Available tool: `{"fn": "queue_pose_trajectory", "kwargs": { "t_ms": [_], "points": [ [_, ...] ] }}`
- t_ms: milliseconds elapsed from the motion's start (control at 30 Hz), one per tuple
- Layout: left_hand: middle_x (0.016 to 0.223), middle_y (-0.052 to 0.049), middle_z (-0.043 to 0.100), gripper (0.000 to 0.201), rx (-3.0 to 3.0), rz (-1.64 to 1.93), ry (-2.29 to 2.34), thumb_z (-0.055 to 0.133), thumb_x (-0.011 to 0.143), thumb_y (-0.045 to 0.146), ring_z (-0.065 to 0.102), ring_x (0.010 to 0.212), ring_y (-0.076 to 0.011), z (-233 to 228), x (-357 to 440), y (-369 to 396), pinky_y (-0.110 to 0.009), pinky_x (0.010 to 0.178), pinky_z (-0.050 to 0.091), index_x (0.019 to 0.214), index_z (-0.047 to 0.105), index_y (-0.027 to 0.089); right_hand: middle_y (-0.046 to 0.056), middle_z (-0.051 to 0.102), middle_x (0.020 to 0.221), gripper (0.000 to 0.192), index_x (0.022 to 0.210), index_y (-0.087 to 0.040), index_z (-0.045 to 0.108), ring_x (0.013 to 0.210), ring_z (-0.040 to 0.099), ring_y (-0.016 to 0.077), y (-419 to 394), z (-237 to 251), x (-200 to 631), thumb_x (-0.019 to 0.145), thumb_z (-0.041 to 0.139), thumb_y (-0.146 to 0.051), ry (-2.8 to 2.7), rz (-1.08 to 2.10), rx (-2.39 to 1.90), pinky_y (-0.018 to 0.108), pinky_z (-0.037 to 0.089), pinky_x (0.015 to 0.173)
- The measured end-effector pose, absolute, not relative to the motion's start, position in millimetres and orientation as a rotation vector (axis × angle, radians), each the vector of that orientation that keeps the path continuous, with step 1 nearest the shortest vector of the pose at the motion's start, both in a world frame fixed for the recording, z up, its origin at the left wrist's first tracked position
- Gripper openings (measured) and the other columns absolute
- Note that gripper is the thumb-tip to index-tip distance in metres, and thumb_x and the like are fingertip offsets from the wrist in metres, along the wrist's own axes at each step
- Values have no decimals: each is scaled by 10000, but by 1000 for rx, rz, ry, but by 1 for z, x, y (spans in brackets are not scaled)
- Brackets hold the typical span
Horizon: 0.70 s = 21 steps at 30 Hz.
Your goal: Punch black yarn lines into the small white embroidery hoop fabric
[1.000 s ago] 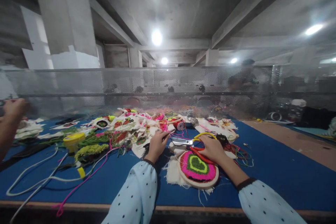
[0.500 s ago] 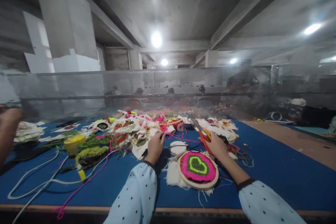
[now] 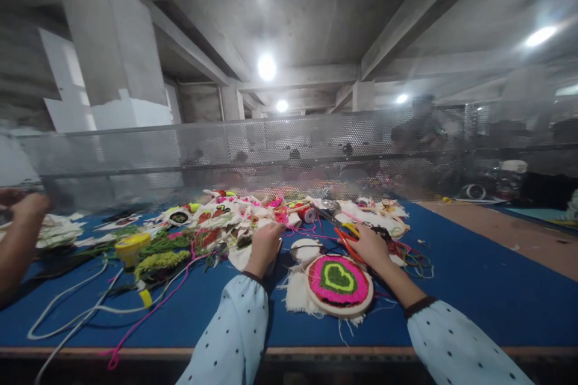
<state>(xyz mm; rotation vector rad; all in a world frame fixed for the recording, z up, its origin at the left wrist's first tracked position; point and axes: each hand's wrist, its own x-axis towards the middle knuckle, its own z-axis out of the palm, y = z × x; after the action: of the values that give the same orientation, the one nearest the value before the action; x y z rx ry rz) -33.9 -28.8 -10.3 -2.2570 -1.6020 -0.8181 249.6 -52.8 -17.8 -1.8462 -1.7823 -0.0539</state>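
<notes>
Scissors (image 3: 339, 230) lifted off the embroidery hoop (image 3: 339, 282) by the right hand (image 3: 369, 245), blades swung from pointing left to up and away, now lowered slightly. Left hand (image 3: 265, 243) shifted a little rightward on the fabric pile (image 3: 226, 222).

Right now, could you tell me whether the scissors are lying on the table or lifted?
Lifted: the right hand grips the scissors by their handles, blades pointing away.

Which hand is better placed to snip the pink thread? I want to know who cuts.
Right, probably: the right hand already grips the scissors, and the left hand holds no blade.
</notes>
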Motion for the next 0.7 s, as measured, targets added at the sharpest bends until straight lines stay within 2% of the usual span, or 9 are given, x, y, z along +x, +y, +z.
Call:
{"fn": "queue_pose_trajectory", "kwargs": {
  "t_ms": [133, 233, 367, 467, 600, 700],
  "points": [
    [1182, -154, 538, 354, -1686, -753, -1987, 386, 848, 252, 405, 1133, -318, -17, -62, -20, -498, 949, 238, 1143, 569, 181, 88, 643, 933, 508, 907, -192, 559, 832, 613, 251, -51, -20, 252, 716, 477, -655, -1771, -49, -1873, 277, 380, 595],
    [1292, -168, 454, 426, -1761, -722, -2113, 335, 871, 327, 370, 1187, -321, -30, -66, -11, -529, 958, 233, 1237, 480, 163, 79, 646, 917, 504, 888, -193, 556, 816, 613, 238, -50, -23, 252, 702, 493, -657, -1788, -46, -1861, 264, 362, 579],
    [1306, -168, 446, 460, -1936, -727, -2290, 276, 883, 392, 400, 1182, -322, -40, -61, -3, -530, 916, 303, 1235, 465, 165, 63, 648, 884, 480, 864, -202, 557, 790, 612, 221, -51, -24, 250, 690, 513, -647, -1806, -4, -1854, 253, 349, 568],
    [1220, -170, 512, 422, -1856, -777, -2259, 303, 877, 384, 446, 1132, -311, -36, -57, -4, -494, 896, 340, 1118, 550, 142, 55, 641, 861, 450, 843, -203, 556, 780, 606, 226, -51, -25, 249, 692, 523, -626, -1802, 33, -1833, 268, 371, 586],
    [1020, -140, 592, 355, -1888, -1009, -1891, 386, 858, 379, 504, 1005, -257, -20, -40, -17, -405, 875, 379, 920, 632, 130, 93, 599, 982, 340, 942, -181, 540, 924, 565, 253, -46, -31, 246, 750, 526, -461, -1745, -7, -1573, 340, 424, 740],
    [1011, -87, 604, 312, -2221, -1204, -1398, 386, 877, 352, 506, 999, -200, -10, -12, -33, -356, 895, 382, 934, 636, 175, 123, 543, 1086, 389, 1062, -166, 495, 1040, 505, 259, -43, -34, 236, 754, 523, -402, -1616, 80, -1222, 412, 397, 881]
  ]
}}
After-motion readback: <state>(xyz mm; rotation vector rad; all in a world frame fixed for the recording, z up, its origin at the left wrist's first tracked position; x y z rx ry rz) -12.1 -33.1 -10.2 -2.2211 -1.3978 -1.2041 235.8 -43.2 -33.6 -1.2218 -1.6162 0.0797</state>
